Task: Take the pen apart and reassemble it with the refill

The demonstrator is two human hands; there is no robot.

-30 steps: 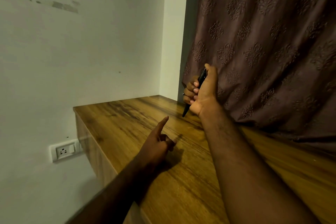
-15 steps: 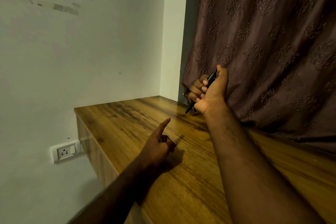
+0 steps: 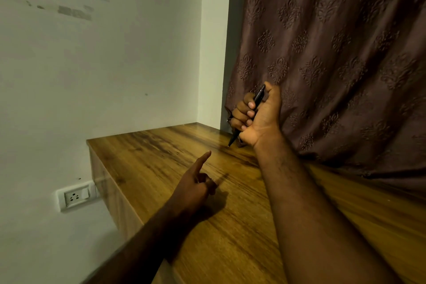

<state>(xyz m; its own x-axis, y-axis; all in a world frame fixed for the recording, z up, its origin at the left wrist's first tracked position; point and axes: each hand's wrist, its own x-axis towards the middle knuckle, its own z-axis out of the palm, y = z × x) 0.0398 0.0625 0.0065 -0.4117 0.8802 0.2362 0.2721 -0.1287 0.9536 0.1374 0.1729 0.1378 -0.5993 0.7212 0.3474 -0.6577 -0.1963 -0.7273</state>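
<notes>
My right hand [image 3: 258,115] is raised above the far end of the wooden table [image 3: 175,163], fist closed around a black pen [image 3: 256,101]. The pen stands tilted, clicker end up by my thumb, tip pointing down toward the table near the curtain. My left hand [image 3: 196,184] rests low over the table's middle with the index finger stretched forward and the other fingers curled; it holds nothing. No loose refill or pen part is visible.
A brown patterned curtain [image 3: 334,53] hangs right behind my right hand and drapes onto the table. A white wall borders the left, with a socket plate [image 3: 76,196] below the table's left edge.
My right hand has lifted slightly and tilted the pen, so more of its top end shows above the fist. The left hand has stayed put, still pointing.
</notes>
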